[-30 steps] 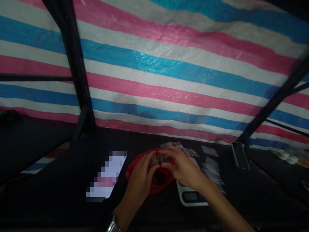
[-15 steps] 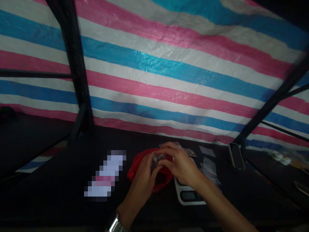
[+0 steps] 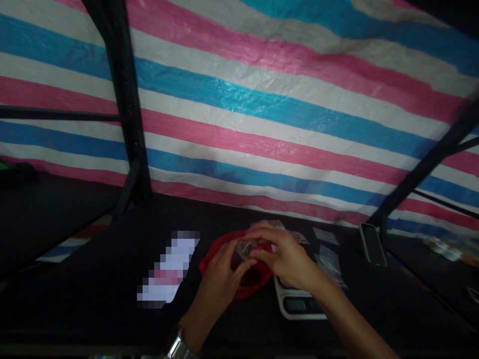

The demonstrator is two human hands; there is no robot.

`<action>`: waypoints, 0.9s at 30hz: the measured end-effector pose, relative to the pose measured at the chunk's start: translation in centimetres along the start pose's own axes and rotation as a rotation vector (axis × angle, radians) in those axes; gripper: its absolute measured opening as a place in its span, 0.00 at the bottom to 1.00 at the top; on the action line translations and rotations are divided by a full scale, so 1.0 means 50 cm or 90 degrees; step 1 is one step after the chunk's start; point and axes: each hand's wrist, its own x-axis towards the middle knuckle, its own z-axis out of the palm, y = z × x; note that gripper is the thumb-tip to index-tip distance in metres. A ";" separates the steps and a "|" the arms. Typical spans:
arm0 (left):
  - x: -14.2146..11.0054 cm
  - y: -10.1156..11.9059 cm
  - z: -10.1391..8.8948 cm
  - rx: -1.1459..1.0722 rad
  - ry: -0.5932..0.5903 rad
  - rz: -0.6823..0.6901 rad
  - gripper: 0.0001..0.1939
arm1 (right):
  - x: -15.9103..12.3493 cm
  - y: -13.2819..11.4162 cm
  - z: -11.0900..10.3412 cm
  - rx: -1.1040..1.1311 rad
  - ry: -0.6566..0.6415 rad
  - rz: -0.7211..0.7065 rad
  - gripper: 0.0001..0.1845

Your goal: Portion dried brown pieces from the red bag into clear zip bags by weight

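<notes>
A small clear plastic bag [image 3: 245, 248] is held between both hands, its mouth turned up towards me. My left hand [image 3: 220, 274], with a metal watch [image 3: 178, 346] at the wrist, grips the bag's left side. My right hand [image 3: 286, 257] pinches its right edge with thumb and fingers. Beneath the hands is an open red plastic bag [image 3: 213, 247] with small dark contents that I cannot make out. A white digital scale [image 3: 286, 310] stands to the right of the red bag, partly covered by my right forearm.
Flat clear bags [image 3: 331, 264] lie right of the scale, and filled small bags [image 3: 298, 237] lie behind it. A phone [image 3: 373, 244] leans near a black frame post [image 3: 380, 227]. A pixelated pale item [image 3: 170, 269] lies left on the black table [image 3: 112, 304]. Striped sheeting [image 3: 262, 134] hangs behind.
The small plastic bag's mouth looks wider and shows more between my hands. Both hands keep hold of it. The whole view has shifted slightly.
</notes>
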 end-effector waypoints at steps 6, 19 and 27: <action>-0.002 0.005 -0.001 0.025 0.046 -0.001 0.19 | -0.008 -0.023 0.018 -0.037 0.009 -0.003 0.21; 0.015 0.026 -0.033 -0.291 0.102 -0.178 0.25 | -0.024 0.032 0.025 0.064 0.093 0.157 0.20; -0.062 0.074 -0.045 -0.333 -0.334 -0.327 0.22 | -0.084 0.061 0.035 -0.175 -0.051 0.199 0.26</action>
